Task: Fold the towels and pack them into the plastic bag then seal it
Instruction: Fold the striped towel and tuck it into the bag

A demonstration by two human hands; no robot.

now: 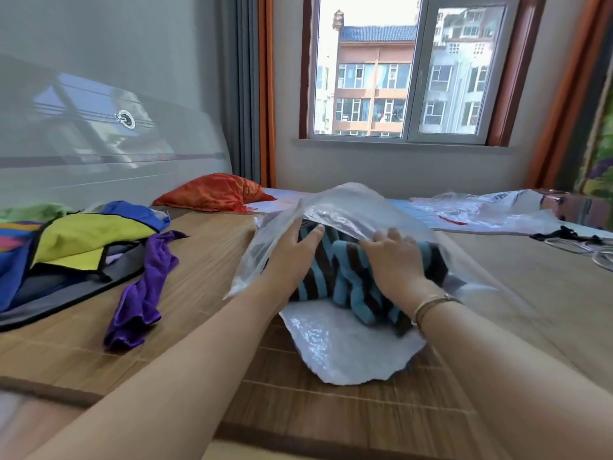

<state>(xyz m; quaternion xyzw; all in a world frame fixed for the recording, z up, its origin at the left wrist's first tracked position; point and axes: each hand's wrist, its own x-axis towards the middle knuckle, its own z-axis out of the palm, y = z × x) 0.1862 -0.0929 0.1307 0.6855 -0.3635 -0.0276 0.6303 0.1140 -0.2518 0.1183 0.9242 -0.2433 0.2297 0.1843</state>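
While the left hand [293,249] lay flat with straight fingers against the plastic bag [348,210], the right hand [394,257] pressed, fingers slightly curled, the striped towel [348,277] at the bag's mouth. Both rested on a bamboo-matted bed [205,277] near loose cloths [83,247], below a window [408,71].

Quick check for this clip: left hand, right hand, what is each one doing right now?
Left hand: open, straight fingers against the folded blue-and-black striped towel inside the clear plastic bag.
Right hand: open, flat on that towel.
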